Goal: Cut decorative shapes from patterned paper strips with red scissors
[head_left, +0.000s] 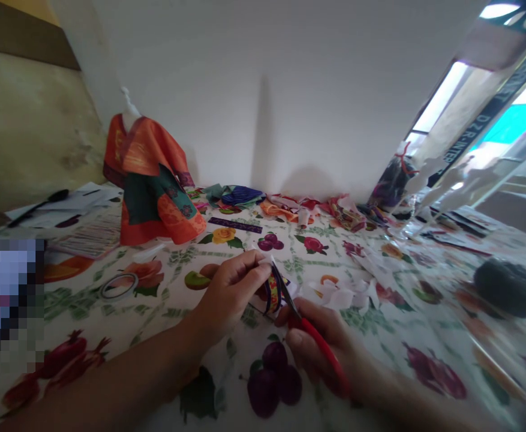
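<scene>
Lying at far left: black spoon on papers, beside a pixelated patch

Standing behind: small mannequin wearing an orange and green garment, upright on the fruit-print tablecloth

Resting just in front: roll of clear tape, flat, well apart from both hands

Reaching in from lower left: left hand, fingertips pressed together, pinching the top edge of a patterned fabric strip and holding it up just above the cloth, near the middle of the table

Judging by the drape: strip looking light, thin and limp, likely to fold or slip away from a blade unless kept taut; best taken by the edge close to the cut line, as pinched now

Coming from lower right: right hand, fingers curled closed through the red handles of scissors, blades angled up against the strip; whether blades are parted or closed, cannot tell

Scattered beyond: white paper offcuts, then bright fabric scraps along the wall

Blurring at far right: dark rounded object, unidentifiable
</scene>
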A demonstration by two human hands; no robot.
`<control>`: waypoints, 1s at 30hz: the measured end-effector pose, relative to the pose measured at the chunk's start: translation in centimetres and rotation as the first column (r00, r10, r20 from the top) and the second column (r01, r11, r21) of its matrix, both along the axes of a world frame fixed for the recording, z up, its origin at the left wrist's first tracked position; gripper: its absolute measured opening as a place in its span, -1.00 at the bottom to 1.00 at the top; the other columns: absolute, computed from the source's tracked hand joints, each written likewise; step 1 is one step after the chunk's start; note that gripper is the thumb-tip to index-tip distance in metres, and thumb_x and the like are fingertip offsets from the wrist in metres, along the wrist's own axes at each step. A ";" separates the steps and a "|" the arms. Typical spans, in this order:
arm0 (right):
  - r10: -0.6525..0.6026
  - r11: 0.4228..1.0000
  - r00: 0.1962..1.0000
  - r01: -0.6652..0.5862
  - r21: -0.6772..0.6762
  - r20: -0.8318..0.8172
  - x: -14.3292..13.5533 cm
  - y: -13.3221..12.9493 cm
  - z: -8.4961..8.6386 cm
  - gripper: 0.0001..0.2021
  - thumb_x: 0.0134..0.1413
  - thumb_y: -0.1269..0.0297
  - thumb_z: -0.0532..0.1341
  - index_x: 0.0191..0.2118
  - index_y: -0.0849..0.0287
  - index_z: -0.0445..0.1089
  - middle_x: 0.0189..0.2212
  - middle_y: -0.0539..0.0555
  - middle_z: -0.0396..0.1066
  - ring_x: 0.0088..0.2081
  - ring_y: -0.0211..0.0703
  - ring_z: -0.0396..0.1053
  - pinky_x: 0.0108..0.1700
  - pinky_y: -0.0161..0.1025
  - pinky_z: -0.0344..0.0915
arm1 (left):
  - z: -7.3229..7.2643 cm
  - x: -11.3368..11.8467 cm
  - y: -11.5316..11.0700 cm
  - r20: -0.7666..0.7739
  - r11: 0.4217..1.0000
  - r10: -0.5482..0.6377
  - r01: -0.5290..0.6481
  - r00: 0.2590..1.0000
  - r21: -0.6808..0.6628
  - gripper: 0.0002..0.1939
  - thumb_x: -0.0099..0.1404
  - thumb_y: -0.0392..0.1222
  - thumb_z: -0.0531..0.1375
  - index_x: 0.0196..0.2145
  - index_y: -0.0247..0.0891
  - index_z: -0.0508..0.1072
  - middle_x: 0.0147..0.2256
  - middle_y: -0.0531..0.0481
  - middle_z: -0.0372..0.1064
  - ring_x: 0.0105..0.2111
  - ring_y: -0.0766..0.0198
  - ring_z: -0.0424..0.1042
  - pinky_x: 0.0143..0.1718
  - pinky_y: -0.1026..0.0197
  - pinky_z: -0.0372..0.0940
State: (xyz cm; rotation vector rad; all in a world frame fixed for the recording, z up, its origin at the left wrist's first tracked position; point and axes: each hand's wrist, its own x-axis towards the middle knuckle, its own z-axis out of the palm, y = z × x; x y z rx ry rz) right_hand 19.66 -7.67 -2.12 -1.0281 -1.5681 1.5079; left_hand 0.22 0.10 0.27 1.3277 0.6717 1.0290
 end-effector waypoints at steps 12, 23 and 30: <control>0.011 1.000 0.998 -0.012 -0.024 -0.064 -0.3 -0.2 0.2 -0.54 0.43 -0.17 0.28 -0.14 0.22 0.36 -0.56 -0.05 0.37 -0.60 -0.31 0.28 -0.60 -0.45 0.07 | 0.2 0.3 -0.4 -0.005 0.999 0.031 -0.031 0.999 0.005 -0.72 0.42 -0.13 0.22 -0.45 -0.23 0.40 -0.54 0.14 0.31 -0.52 0.39 0.32 -0.45 0.33 0.25; 0.011 1.000 0.998 -0.012 -0.006 -0.065 -0.3 -0.2 0.2 -0.54 0.42 -0.16 0.29 -0.15 0.23 0.38 -0.55 -0.04 0.37 -0.58 -0.33 0.27 -0.58 -0.46 0.09 | 0.1 0.4 -0.4 -0.004 0.998 0.054 -0.054 0.999 -0.030 -0.72 0.38 -0.09 0.25 -0.46 -0.23 0.37 -0.54 0.15 0.26 -0.52 0.39 0.28 -0.47 0.33 0.22; -0.015 1.000 0.999 0.014 -0.026 -0.034 -0.3 -0.3 0.3 -0.60 0.43 -0.08 0.31 -0.18 0.21 0.36 -0.57 -0.08 0.34 -0.60 -0.35 0.22 -0.58 -0.47 0.07 | 0.1 0.5 -0.6 -0.017 0.998 0.053 -0.054 0.998 -0.040 -0.72 0.37 -0.06 0.25 -0.45 -0.23 0.36 -0.51 0.14 0.22 -0.49 0.36 0.22 -0.46 0.30 0.21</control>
